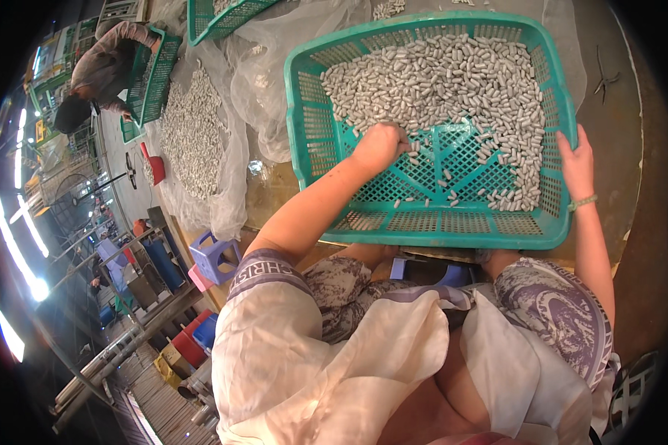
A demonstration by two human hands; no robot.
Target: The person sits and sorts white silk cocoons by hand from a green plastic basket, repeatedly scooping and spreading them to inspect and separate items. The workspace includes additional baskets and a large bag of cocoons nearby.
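In front of me a large green plastic basket with latticed walls and floor holds a heap of small, pale grey, capsule-shaped pieces. The heap covers the far half and the right side; a few pieces lie scattered on the bare lattice nearer me. My left hand is down inside the basket at the heap's near edge, its fingers curled. Whatever they pinch is hidden by the hand. On the right, my right hand grips the basket's right rim.
Left of the basket, more pale pieces lie on translucent sheeting beside a red scoop. A co-worker bends over another green basket. A purple stool stands near my left elbow; pliers lie at the far right.
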